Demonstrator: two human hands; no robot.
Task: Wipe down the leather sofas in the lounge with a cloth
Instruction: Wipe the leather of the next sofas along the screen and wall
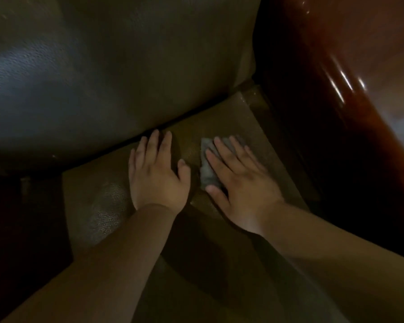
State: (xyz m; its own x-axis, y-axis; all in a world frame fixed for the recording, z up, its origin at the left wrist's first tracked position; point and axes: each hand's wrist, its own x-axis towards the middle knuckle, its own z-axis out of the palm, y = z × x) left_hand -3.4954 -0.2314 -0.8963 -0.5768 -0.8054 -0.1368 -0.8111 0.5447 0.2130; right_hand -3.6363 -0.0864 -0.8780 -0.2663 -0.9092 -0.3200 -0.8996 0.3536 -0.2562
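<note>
Head view — left hand [158, 177] flat on seat [107, 206], right hand [239, 183] pressing cloth [207, 171].

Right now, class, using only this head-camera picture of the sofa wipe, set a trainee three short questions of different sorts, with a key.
1. True or false: the cloth lies under the left hand.
2. Which surface do both hands rest on: A the seat cushion, B the back cushion, C the wooden armrest?
3. Fill in: the right hand presses the cloth with ____ fingers.

Key: 1 false; 2 A; 3 straight.
</note>
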